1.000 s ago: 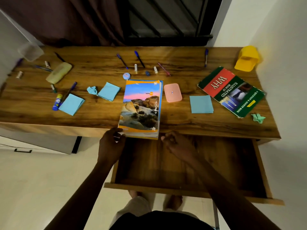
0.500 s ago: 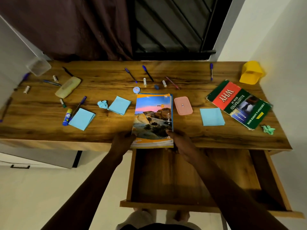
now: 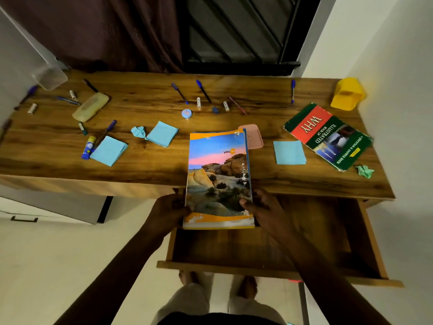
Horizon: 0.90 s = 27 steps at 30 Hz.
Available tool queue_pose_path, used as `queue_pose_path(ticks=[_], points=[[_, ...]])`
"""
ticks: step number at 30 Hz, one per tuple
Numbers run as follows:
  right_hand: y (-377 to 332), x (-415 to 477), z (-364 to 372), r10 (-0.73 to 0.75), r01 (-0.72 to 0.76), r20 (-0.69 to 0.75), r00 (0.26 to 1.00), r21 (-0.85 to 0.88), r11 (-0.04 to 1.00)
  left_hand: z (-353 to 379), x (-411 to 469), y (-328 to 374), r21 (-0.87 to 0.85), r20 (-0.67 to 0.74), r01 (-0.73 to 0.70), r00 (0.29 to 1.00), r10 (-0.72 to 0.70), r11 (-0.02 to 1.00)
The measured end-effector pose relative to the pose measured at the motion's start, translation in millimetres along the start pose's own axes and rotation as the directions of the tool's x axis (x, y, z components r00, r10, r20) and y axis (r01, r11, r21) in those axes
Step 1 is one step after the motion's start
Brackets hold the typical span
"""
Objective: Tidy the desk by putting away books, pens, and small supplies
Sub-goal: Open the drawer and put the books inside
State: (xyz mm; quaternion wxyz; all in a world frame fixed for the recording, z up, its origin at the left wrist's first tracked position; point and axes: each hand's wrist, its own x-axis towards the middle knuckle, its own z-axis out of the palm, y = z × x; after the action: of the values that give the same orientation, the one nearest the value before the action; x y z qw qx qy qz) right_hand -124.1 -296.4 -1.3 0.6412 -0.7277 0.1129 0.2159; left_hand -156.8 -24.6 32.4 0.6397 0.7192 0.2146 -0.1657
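Left hand (image 3: 168,209) grips the notebook (image 3: 219,174) by its near left edge. Right hand (image 3: 260,207) pinches the near right corner, thumb on the cover. The notebook overhangs the desk (image 3: 58,160) above the open drawer (image 3: 222,266); best kept level and lowered flat. Cover reads "you"; green book (image 3: 328,134) reads "WHY", "ILLUSTRATED BOOK OF".

Dim, warm light pools on the desk (image 3: 145,97), the drawer (image 3: 328,221) lies shadowed, straight lines bow at edges.
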Motion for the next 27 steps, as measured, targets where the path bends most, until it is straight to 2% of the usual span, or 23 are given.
queue_pose_path(ticks=[5, 11, 15, 21, 27], points=[[28.1, -45.7, -13.2, 0.094, -0.098, 0.031, 0.995, 0.165, 0.981, 14.4, -44.1, -31.9, -0.021, -0.006, 0.024, 1.0, -0.024, 0.999], [64.3, -102.2, -9.4, 0.129, -0.146, 0.1, 0.987, 0.192, 0.97, 18.2, -85.3, -70.5, -0.016, 0.056, 0.087, 0.995, -0.086, 0.996], [81.8, -136.0, 9.8, 0.185, -0.185, 0.023, 0.982, 0.256, 0.949, 8.6, -104.7, -84.7, 0.005, 0.105, 0.099, 0.99, -0.099, 0.995], [92.0, -177.0, 22.4, 0.173, -0.159, -0.016, 0.985, 0.309, 0.938, -1.0, -125.0, -98.7, 0.032, 0.166, 0.104, 0.98, -0.108, 0.994], [92.9, -170.2, 20.6, 0.228, -0.193, -0.069, 0.971, 0.332, 0.923, 2.2, -118.4, -88.7, 0.068, 0.142, 0.111, 0.983, -0.12, 0.991]])
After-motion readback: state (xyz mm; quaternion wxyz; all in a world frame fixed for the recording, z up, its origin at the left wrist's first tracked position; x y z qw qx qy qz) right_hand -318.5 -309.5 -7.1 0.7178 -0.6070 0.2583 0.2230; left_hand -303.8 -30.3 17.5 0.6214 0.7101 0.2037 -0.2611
